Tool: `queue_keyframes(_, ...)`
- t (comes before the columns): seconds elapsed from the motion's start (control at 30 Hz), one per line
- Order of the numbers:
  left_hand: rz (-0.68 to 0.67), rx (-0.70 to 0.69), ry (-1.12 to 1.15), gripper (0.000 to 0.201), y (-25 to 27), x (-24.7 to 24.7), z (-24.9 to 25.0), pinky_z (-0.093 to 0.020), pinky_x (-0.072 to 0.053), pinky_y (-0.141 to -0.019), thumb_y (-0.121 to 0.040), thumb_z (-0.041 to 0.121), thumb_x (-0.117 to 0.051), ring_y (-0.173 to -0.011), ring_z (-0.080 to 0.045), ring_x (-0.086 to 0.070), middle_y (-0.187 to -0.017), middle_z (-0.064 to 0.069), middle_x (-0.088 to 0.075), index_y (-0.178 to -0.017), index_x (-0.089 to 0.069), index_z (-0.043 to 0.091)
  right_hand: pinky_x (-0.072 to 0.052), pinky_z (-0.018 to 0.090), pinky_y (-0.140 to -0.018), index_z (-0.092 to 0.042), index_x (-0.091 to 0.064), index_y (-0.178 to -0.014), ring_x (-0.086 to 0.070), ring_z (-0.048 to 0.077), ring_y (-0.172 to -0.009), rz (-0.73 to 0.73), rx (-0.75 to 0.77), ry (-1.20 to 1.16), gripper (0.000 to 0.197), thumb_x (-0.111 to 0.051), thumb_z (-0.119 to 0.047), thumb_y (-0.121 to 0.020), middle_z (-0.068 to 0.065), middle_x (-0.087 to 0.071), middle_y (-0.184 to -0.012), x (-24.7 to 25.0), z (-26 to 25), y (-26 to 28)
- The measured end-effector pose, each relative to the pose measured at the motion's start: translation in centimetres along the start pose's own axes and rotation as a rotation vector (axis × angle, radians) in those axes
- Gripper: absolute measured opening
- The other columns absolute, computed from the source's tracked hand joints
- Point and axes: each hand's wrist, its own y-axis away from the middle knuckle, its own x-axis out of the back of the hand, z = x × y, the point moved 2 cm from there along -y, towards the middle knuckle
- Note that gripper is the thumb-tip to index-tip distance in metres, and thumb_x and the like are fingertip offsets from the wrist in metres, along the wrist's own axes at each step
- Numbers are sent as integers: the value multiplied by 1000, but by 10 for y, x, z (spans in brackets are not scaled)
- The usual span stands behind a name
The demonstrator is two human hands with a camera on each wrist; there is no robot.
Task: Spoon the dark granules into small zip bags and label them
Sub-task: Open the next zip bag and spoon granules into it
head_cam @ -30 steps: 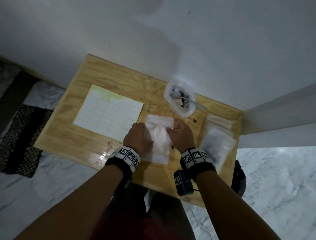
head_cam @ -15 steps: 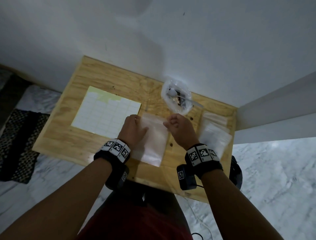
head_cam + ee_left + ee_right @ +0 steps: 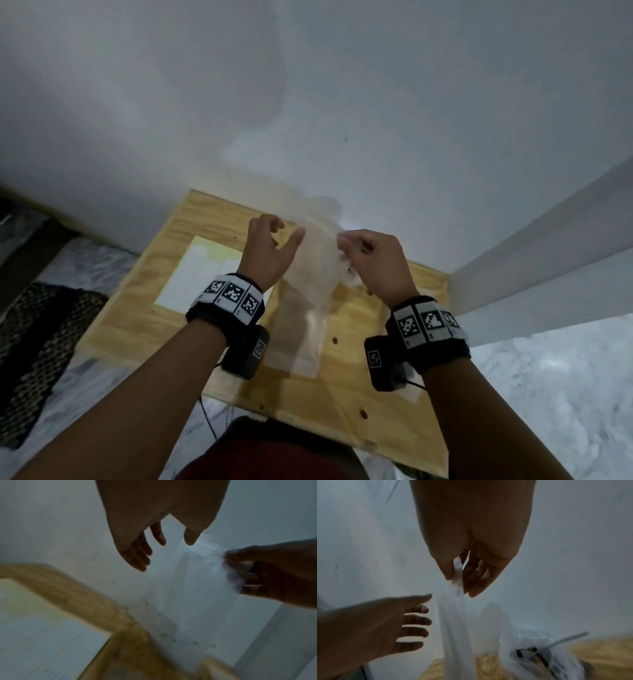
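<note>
An empty clear zip bag [image 3: 310, 291] hangs above the wooden table [image 3: 137, 325]. My right hand [image 3: 346, 246] pinches its top edge between thumb and fingers, and the right wrist view shows this close up [image 3: 458, 573]. My left hand [image 3: 286, 229] is beside the bag's upper left edge with relaxed, spread fingers [image 3: 418, 622] that hold nothing. The crumpled clear bag of dark granules [image 3: 539, 654], with a spoon handle [image 3: 570, 637] sticking out, lies on the table below my right hand. In the head view that bag is mostly hidden.
A sheet of white labels [image 3: 202, 274] lies on the table's left half, seen also in the left wrist view [image 3: 42, 628]. White walls close the table's far and right sides. A dark woven mat [image 3: 41, 342] lies on the marble floor to the left.
Both hands have risen off the table. The right hand has lifted the zip bag into the air. The left hand has let go of it and spread its fingers.
</note>
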Motion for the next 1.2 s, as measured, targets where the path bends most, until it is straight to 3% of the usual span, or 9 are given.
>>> queue_keyframes(0.07, -74, 5, 51, 46, -3, 1, 24, -30, -44, -72, -92, 49, -55, -81, -24, -58, -96, -11, -61, -93, -58, 4, -54, 23, -71, -15, -75, -99, -68, 5, -72, 62, 73, 26, 14, -66, -22, -90, -5, -72, -78, 3, -11, -1)
queue_keyframes(0.17, -250, 18, 160, 52, -3, 3, 55, -35, -51, -73, -95, 54, -45, -68, -18, -60, -82, -7, -69, -83, -64, 6, -56, 30, -76, -18, -76, -100, -68, 8, -78, 109, 201, 82, 15, -66, -25, -91, -6, -73, -80, 0, -27, 2)
queue_keyframes(0.33, -267, 59, 285, 44, -3, 17, 77, -37, -52, -74, -97, 41, -47, -67, -18, -59, -79, -6, -70, -87, -68, 3, -55, 30, -77, -22, -75, -106, -66, 4, -87, 147, 364, 227, 19, -62, -26, -93, -8, -74, -98, -3, -41, 8)
queue_keyframes(0.47, -316, 35, 289, 35, 1, 28, 80, -34, -50, -72, -95, 28, -46, -68, -18, -58, -81, -8, -72, -89, -70, 3, -54, 29, -77, -24, -75, -106, -66, 5, -90, 161, 425, 333, 18, -62, -26, -93, -9, -73, -101, -3, -49, 12)
queue_keyframes(0.6, -350, -16, 310, 27, 5, 35, 75, -35, -54, -75, -93, 17, -47, -68, -18, -59, -84, -10, -69, -86, -69, 2, -53, 23, -83, -23, -72, -111, -64, -1, -93, 48, 311, 218, 28, -63, -40, -90, -12, -71, -106, -5, -56, 17)
queue_keyframes(0.73, -342, -66, 322, 27, 8, 35, 70, -40, -57, -75, -97, 20, -52, -64, -18, -61, -75, -3, -65, -82, -63, 0, -54, 26, -85, -23, -73, -107, -67, 1, -92, -19, 186, 10, 23, -66, -36, -89, -14, -72, -101, -14, -58, 21)
queue_keyframes(0.9, -364, -132, 320, 28, 10, 31, 62, -38, -55, -70, -98, 22, -54, -62, -18, -57, -64, -2, -60, -77, -60, 5, -45, 11, -69, -16, -76, -101, -65, -3, -73, -49, 160, -50, 18, -62, -24, -93, -10, -74, -84, -19, -52, 23)
queue_keyframes(1.07, -398, -174, 345, 27, 10, 28, 59, -31, -48, -63, -98, 18, -54, -55, -15, -49, -59, -4, -54, -72, -59, 10, -53, 23, -75, -9, -76, -91, -67, 10, -82, -137, 71, -201, 24, -57, -23, -96, 2, -75, -87, -17, -52, 24)
queue_keyframes(1.2, -436, -204, 324, 27, 8, 22, 57, -30, -45, -61, -98, 16, -53, -55, -16, -48, -59, -6, -54, -74, -60, 8, -47, 14, -65, -3, -76, -83, -60, 6, -68, -118, 19, -242, 28, -56, -17, -96, 5, -73, -78, -13, -49, 24)
